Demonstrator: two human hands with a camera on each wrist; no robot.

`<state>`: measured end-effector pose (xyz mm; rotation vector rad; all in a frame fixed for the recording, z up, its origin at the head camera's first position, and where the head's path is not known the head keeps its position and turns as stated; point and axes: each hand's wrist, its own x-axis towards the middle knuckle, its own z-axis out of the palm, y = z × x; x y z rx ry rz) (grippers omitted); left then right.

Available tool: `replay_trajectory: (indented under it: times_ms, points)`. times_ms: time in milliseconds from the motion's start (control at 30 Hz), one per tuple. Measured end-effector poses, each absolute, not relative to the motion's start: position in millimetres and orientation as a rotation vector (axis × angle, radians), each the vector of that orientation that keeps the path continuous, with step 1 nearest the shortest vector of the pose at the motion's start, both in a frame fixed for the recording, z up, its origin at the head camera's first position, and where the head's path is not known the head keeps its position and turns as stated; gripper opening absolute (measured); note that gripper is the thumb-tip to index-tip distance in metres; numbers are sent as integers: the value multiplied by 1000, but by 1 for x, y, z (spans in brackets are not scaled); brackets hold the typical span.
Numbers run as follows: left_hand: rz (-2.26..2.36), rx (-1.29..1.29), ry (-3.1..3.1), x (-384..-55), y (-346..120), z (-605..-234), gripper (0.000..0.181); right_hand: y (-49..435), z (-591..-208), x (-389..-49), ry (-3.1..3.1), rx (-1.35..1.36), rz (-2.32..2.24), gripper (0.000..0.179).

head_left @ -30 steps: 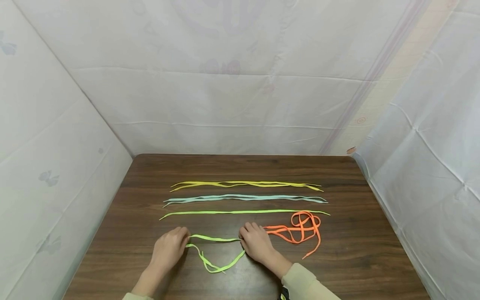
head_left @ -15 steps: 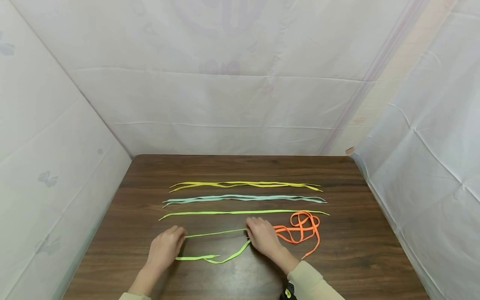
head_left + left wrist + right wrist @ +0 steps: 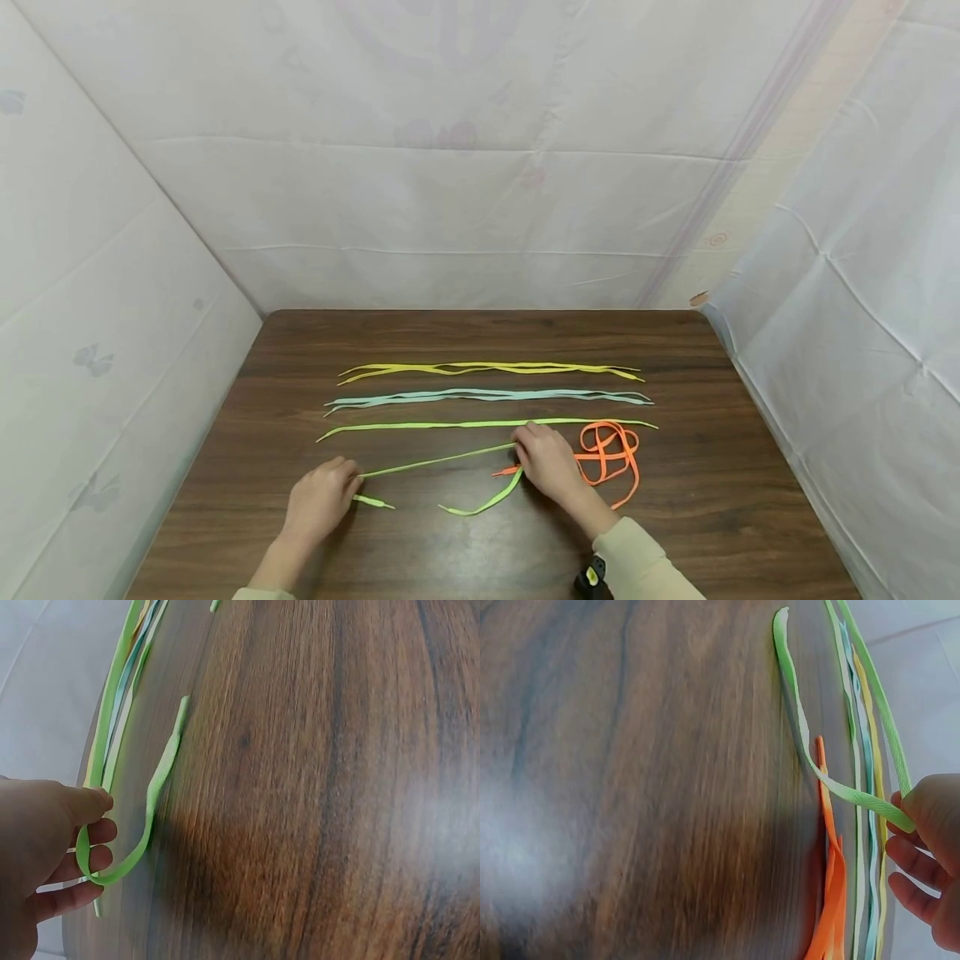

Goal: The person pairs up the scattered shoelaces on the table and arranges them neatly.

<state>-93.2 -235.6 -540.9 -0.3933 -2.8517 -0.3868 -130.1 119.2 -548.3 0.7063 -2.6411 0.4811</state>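
A lime-green shoelace [image 3: 442, 459] is stretched between my two hands, rising slightly to the right. My left hand [image 3: 321, 498] pinches it between thumb and forefinger; in the left wrist view a loose end [image 3: 154, 787] loops below the fingers. My right hand [image 3: 550, 461] pinches the lace farther right, with its other end [image 3: 799, 712] trailing onto the table. Just beyond my hands, a second lime-green shoelace [image 3: 435, 426] lies straight across the table. The right hand overlaps part of a tangled orange shoelace [image 3: 603, 454] in the head view.
Pale blue shoelaces [image 3: 487, 394] and yellow shoelaces [image 3: 487, 367] lie in straight rows farther back on the dark wooden table [image 3: 247, 433]. White sheets [image 3: 450, 200] hang behind and on both sides. A black wrist device [image 3: 592, 577] is by the right sleeve.
My hands have moved apart, the right one going right and away, the left one slightly left. The lace between them has lengthened and tightened, and its loose ends have separated.
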Motion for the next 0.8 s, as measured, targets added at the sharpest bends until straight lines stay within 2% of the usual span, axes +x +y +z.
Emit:
replay_trajectory:
  times_ms: [467, 800]
  points:
    - [-377, -347, -2858, -92, -255, -544, 10, 150, -545, -137, -2639, 643, 487, 9]
    - [-326, -345, -2831, -94, -278, -533, 11, 168, -533, -139, -2613, 604, 463, 11]
